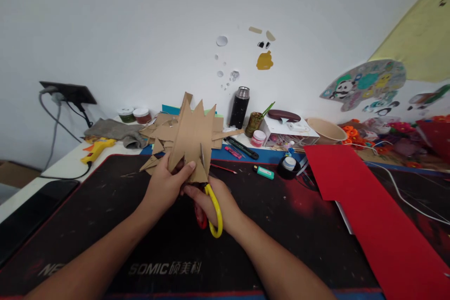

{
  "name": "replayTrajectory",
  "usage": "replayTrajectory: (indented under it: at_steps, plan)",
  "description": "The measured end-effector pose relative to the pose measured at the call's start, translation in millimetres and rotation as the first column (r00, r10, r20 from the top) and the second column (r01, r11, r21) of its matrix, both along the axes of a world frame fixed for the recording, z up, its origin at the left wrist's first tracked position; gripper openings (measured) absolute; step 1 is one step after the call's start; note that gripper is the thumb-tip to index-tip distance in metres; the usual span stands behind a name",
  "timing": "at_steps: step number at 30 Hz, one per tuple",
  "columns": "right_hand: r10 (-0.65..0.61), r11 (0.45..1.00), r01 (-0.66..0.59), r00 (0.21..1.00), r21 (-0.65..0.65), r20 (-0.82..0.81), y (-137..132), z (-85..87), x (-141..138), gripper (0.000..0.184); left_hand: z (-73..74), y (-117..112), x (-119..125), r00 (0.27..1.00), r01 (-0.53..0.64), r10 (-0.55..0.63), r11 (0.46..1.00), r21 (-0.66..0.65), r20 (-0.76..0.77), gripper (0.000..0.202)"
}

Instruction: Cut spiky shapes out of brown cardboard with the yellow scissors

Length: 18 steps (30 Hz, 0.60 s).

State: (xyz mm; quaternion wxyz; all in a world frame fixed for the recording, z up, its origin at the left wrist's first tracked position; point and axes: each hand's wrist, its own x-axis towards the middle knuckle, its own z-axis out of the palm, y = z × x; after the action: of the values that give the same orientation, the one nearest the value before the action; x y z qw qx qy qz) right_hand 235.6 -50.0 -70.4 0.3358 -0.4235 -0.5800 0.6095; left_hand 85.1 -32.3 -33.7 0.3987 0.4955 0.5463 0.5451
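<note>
My left hand (171,179) grips the lower left edge of a piece of brown cardboard (192,133), its thumb pressed flat on the front. Pointed spikes are cut along the cardboard's top, and its lower edge has notches as well. Scissors (218,218) with a yellow and a red handle loop are in my right hand (214,199), whose fingers are wrapped round the handles. One blade shows in front of the cardboard near its lower right, and the other is hidden behind it. Both hands are held above the black desk mat (161,239).
Cardboard scraps (163,131) lie piled behind my hands. A yellow glue gun (98,150) and a phone (38,215) are at left. Along the wall stand a black thermos (240,108) and a white box (291,133). Large red card (372,215) covers the right side.
</note>
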Motion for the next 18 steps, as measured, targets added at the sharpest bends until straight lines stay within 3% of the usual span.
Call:
replayTrajectory:
  at_steps: [10,18]
  plan:
    - [0.005,0.999,-0.007,0.998,0.036,0.061,0.2,-4.0,-0.8,0.042,-2.1,1.0,-0.3,1.0,-0.01,0.01,1.0,0.004,-0.013,0.044]
    - [-0.014,0.999,0.01,0.995,0.043,0.096,-0.3,-4.1,-2.4,0.046,0.7,-0.2,3.7,0.998,0.008,-0.006,0.999,-0.035,0.064,0.044]
